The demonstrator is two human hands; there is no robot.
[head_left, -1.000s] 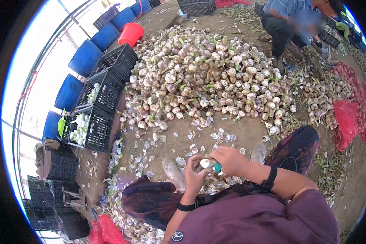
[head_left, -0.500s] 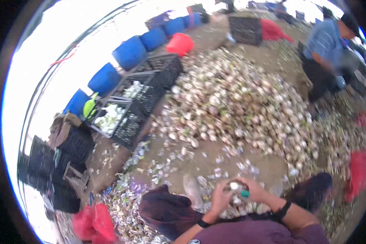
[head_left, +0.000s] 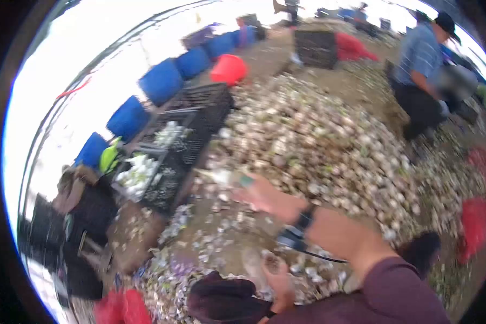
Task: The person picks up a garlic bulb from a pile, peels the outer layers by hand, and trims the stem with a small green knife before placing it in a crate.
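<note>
My right hand [head_left: 256, 191] is stretched out to the left over the near edge of the garlic pile [head_left: 318, 140], its fingers blurred by motion. A white, peeled-looking garlic bulb [head_left: 220, 176] shows at its fingertips. A green patch [head_left: 247, 181], perhaps tape or a guard, sits on one of its fingers. My left hand [head_left: 280, 283] stays low in front of my body with curled fingers. Something brownish shows between them, too blurred to name. Black crates [head_left: 194, 141] lie beyond the right hand, two with white bulbs [head_left: 137, 175] in them.
Blue barrels [head_left: 161, 81] and a red bucket [head_left: 229, 70] line the far left. Garlic skins [head_left: 216, 237] litter the ground by my knees. Another person [head_left: 418, 70] bends over at the right. Red bags [head_left: 475, 221] lie at the right and lower left.
Both hands were together around a white garlic bulb in front of me. My right hand has swung left toward the crates with it; my left hand has dropped slightly lower and left.
</note>
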